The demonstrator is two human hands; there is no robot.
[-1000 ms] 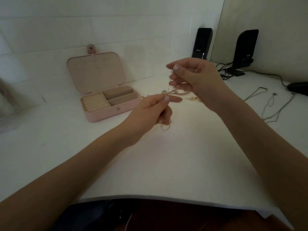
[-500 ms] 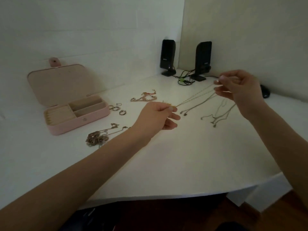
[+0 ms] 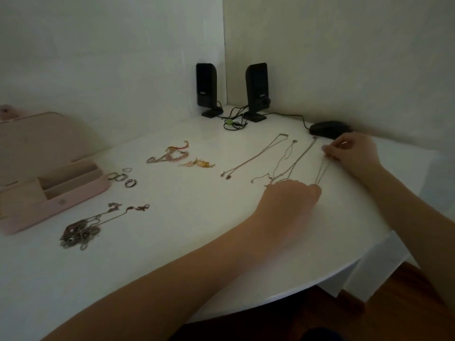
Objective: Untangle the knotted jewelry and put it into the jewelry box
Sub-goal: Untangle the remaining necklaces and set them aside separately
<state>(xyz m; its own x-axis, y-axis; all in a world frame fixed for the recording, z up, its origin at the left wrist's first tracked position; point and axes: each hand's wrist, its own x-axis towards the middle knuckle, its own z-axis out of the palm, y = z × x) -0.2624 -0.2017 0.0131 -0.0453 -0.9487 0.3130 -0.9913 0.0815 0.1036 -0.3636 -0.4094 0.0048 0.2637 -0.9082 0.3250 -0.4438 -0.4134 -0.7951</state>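
chain (image 3: 322, 169): thin necklace strung between both hands, long axis near-to-far
right hand (image 3: 354, 151): fingers pinch the far end
left hand (image 3: 291, 193): fingers curled on the near end, pinch hidden
jewelry box (image 3: 81, 191): open, well left of both, left hand nearer

Two black speakers (image 3: 206, 88) (image 3: 256, 89) in the wall corner, tangled cables (image 3: 234, 120) between them, black mouse (image 3: 328, 129) at right.

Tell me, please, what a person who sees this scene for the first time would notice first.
Most striking are the two hands at the right of the white table: the left hand and the right hand each pinch an end of a thin chain stretched between them. At the left edge stands the open pink jewelry box, with a tangled pile of chains in front of it. Two black speakers stand in the far corner.
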